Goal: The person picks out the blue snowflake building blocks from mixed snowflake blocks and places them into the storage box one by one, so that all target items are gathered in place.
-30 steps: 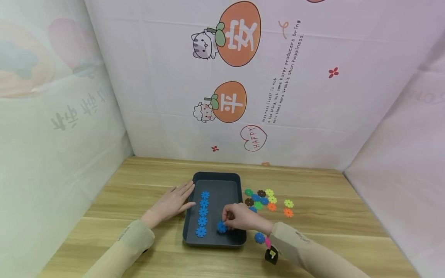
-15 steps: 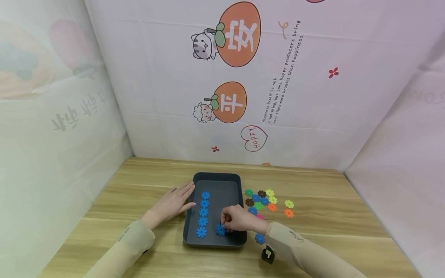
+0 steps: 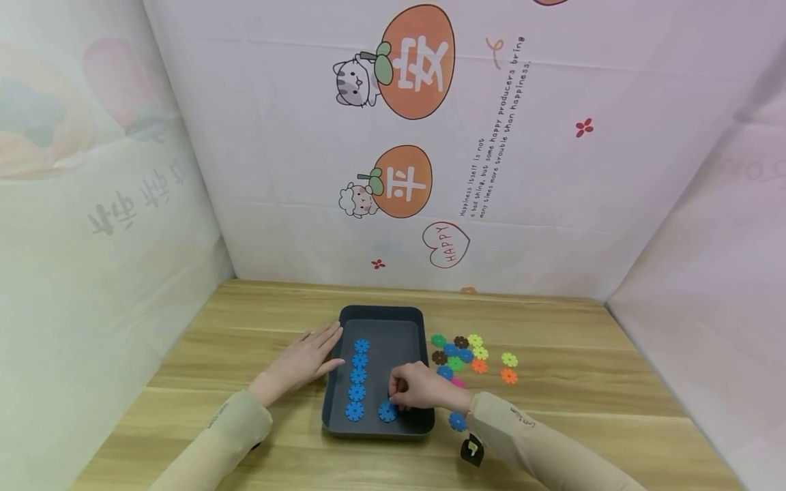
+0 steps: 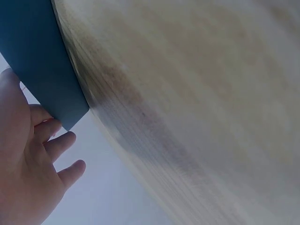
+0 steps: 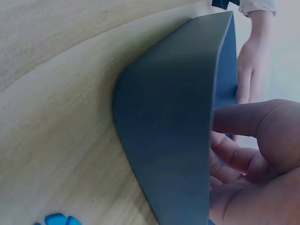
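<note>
A dark grey tray (image 3: 399, 334) lies on the wooden table. Inside its left half, several blue snowflake discs (image 3: 358, 376) form a column from far to near. My left hand (image 3: 301, 361) rests on the tray's left rim with its fingers extended; the left wrist view shows this hand (image 4: 33, 159) at the tray's outer wall (image 4: 42, 56). With bent fingers and thumb, my right hand (image 3: 420, 385) pinches the right edge of another blue snowflake disc (image 3: 386, 412), low over the tray floor at the near right. In the right wrist view the tray wall (image 5: 164, 103) hides those fingertips.
Right of the tray lie loose snowflake discs: green (image 3: 455, 363), brown (image 3: 439, 357), yellow (image 3: 509, 359), orange (image 3: 508, 376) and blue (image 3: 457, 421). A small black object (image 3: 472, 450) hangs by the right sleeve. White printed cloth (image 3: 295, 170) stands behind the table.
My right hand has shifted slightly nearer and to the left with the blue snowflake disc, which now lies flatter toward the tray's near end. The left hand stays in place.
</note>
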`<state>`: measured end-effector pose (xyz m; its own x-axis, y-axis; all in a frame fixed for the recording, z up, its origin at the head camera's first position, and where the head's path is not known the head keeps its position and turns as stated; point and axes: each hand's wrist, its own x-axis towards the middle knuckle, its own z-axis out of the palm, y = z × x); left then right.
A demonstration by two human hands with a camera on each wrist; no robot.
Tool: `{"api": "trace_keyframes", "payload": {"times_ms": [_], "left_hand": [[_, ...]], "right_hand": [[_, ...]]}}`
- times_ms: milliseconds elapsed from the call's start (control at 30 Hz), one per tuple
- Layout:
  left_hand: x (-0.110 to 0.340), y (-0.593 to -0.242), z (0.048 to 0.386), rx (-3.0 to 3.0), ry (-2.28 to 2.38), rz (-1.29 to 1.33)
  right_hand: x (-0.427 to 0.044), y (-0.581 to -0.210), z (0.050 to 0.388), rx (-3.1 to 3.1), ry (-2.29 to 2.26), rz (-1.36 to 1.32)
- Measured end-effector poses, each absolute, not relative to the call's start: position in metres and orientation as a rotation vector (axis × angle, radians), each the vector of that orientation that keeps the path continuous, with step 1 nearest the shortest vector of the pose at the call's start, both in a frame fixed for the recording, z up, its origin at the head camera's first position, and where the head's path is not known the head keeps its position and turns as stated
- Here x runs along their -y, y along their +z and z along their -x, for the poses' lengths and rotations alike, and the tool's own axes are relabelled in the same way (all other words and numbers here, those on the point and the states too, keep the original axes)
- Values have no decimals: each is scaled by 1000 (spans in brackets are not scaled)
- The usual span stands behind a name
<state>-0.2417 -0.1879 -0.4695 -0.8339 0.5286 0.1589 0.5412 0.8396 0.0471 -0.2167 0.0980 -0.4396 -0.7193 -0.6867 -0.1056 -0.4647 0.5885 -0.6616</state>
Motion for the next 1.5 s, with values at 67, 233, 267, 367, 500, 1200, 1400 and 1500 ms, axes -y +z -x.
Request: {"api": "trace_keyframes", "payload": {"times_ms": [67,233,267,367,500,1200,1400,1500], "left_hand": [[187,-469,242,2880,-136,841],[187,-469,242,2894,-162,840],[187,-469,241,2896,-163,837],[188,-470,241,2889,-162,838],[188,-471,242,2871,-143,844],[188,-472,242,2888,-168,832],[188,-473,242,2883,-176,834],[188,-472,241,2878,-181,837]], "right_hand": [[-100,-437,217,-2466,-902,928],[-111,-426,219,-2472,-965,928],[-115,-424,219,-2474,-978,928],[-126,-418,220,-2500,-995,938],[-144,-411,218,-2561,-994,930],[-206,-430,198,-2588,-969,895],[-211,-438,194,-2586,-962,838],[-212,-442,192,-2600,-954,848]]}}
